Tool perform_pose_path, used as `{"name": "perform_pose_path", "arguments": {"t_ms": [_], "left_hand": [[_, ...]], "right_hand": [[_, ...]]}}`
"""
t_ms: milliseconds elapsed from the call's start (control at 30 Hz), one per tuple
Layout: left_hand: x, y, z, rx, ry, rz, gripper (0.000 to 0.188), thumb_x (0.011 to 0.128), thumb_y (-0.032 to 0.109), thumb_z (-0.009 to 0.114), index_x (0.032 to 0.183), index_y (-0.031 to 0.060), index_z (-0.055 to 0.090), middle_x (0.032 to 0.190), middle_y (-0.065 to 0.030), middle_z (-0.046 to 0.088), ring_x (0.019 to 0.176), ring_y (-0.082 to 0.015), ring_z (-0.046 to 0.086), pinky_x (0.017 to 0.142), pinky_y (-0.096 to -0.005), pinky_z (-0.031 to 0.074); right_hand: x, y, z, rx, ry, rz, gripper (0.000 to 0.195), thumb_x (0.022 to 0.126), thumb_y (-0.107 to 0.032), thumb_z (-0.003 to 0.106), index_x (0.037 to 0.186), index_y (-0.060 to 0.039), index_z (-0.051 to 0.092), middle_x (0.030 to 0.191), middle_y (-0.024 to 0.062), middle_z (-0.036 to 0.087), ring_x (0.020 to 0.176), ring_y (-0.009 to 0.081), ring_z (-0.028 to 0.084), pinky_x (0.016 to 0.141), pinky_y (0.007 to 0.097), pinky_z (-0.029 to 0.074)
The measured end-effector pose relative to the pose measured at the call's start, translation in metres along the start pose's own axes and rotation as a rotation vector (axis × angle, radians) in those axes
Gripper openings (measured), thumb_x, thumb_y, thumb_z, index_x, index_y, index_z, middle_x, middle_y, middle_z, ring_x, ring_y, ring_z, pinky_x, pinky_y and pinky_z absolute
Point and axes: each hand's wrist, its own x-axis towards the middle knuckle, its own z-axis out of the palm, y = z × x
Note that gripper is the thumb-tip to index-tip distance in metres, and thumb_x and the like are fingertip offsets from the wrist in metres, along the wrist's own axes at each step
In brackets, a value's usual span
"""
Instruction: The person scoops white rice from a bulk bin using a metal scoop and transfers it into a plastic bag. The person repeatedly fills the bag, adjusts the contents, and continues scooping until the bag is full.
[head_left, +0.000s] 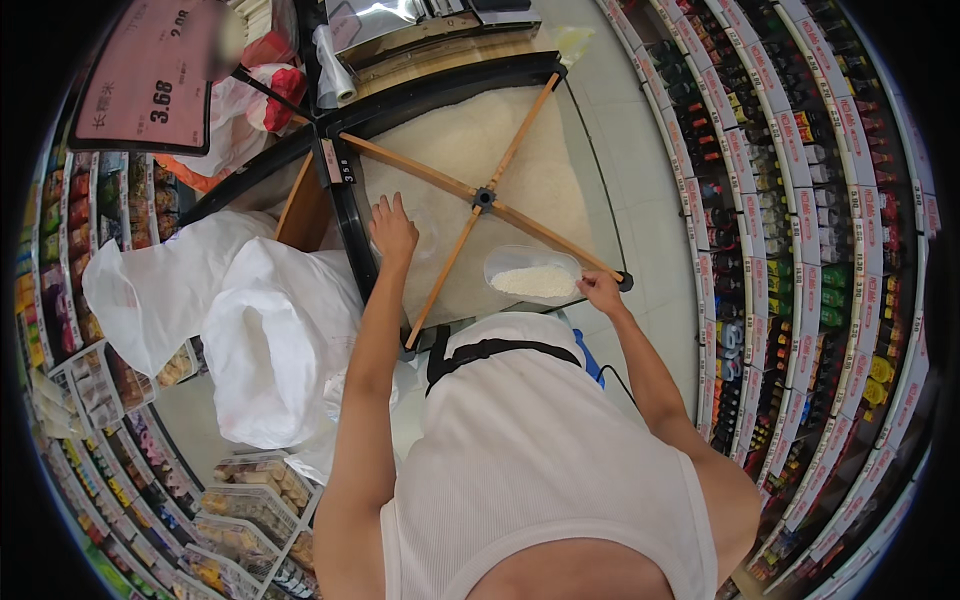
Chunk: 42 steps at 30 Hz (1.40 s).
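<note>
A large bin of white rice (465, 127) with a black frame lies before me, crossed by wooden bars (442, 262) that meet at a black hub. My right hand (602, 291) grips the end of a clear plastic scoop (532, 271), which holds a heap of rice, near the bin's near right corner. Over the left part of the bin my left hand (394, 229) is spread, palm down, with nothing seen in it. Beside it lies a clear round plastic thing (424, 234), hard to make out. Whether the left hand touches the rice or this thing is unclear.
White sacks (266, 360), one with its mouth open, stand at the left. A pink price sign (146, 82) hangs at the upper left. Beyond the bin are a plastic bag roll (330, 64) and a metal-topped case (420, 37). Stocked shelves (787, 225) curve along the right; snack baskets (255, 510) stand lower left.
</note>
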Motion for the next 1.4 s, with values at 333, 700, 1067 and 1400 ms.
{"name": "perform_pose_path", "arguments": {"t_ms": [333, 700, 1067, 1400], "left_hand": [[0.002, -0.038, 0.061, -0.294, -0.472, -0.306, 0.034, 0.081, 0.029, 0.070, 0.107, 0.0081, 0.071, 0.095, -0.0176, 0.070, 0.091, -0.0330, 0.068, 0.081, -0.0425, 0.051], [0.019, -0.066, 0.000, -0.665, -0.392, -0.203, 0.030, 0.082, 0.039, 0.067, 0.094, 0.0126, 0.075, 0.083, -0.0149, 0.069, 0.080, -0.0302, 0.067, 0.072, -0.0381, 0.051], [0.030, -0.064, -0.009, -0.749, -0.292, -0.109, 0.027, 0.087, 0.035, 0.063, 0.091, 0.0098, 0.072, 0.077, -0.0163, 0.066, 0.075, -0.0342, 0.065, 0.068, -0.0415, 0.049], [-0.031, -0.029, -0.046, -0.507, 0.089, -0.069, 0.028, 0.081, 0.015, 0.069, 0.108, 0.0127, 0.063, 0.088, -0.0097, 0.057, 0.089, -0.0305, 0.058, 0.075, -0.0398, 0.048]], "right_hand": [[-0.021, -0.026, -0.016, -0.104, 0.105, 0.056, 0.020, 0.081, -0.024, 0.065, 0.087, -0.0060, 0.068, 0.069, 0.0115, 0.064, 0.066, 0.0258, 0.063, 0.063, 0.0364, 0.048], [0.061, -0.204, 0.009, -0.507, -0.018, -0.139, 0.023, 0.078, -0.030, 0.065, 0.083, -0.0086, 0.069, 0.079, 0.0127, 0.068, 0.080, 0.0332, 0.066, 0.069, 0.0438, 0.051], [0.143, -0.329, 0.171, -0.910, -0.208, -0.261, 0.022, 0.074, -0.018, 0.064, 0.091, -0.0071, 0.073, 0.093, 0.0145, 0.071, 0.088, 0.0290, 0.070, 0.074, 0.0373, 0.055], [0.057, -0.231, -0.005, -0.654, -0.007, -0.034, 0.028, 0.073, -0.030, 0.062, 0.081, -0.0044, 0.071, 0.078, 0.0167, 0.069, 0.076, 0.0356, 0.067, 0.069, 0.0440, 0.053]]}}
